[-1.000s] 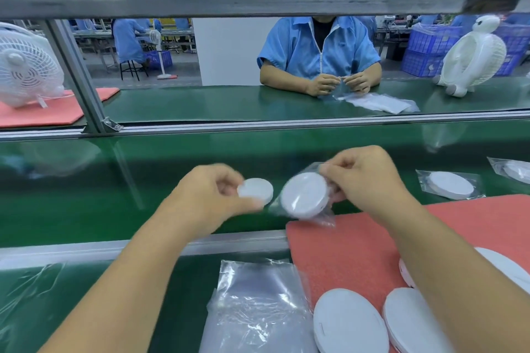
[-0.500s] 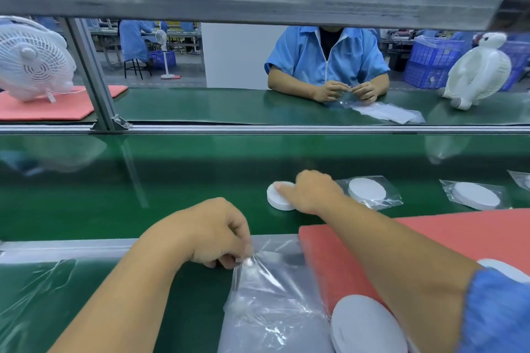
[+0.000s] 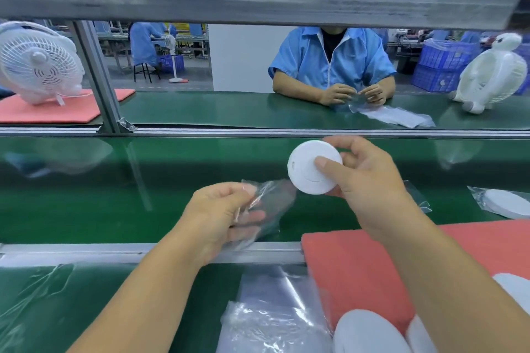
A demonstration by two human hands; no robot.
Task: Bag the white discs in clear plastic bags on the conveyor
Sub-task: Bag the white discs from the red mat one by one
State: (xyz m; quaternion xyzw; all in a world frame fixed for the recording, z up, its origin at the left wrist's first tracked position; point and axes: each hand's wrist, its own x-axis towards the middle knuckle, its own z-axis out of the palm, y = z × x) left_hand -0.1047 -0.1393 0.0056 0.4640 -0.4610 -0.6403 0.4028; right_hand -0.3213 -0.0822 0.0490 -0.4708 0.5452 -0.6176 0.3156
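R hand pinches disc by rim, held in air over belt, just right of bag. L hand grips bag at its edge; mouth looks barely open, can't tell for sure. Risk: disc catches the film edge and crumples bag shut, or thin rim grip slips and disc drops on belt, drifts off w/ bagged disc.
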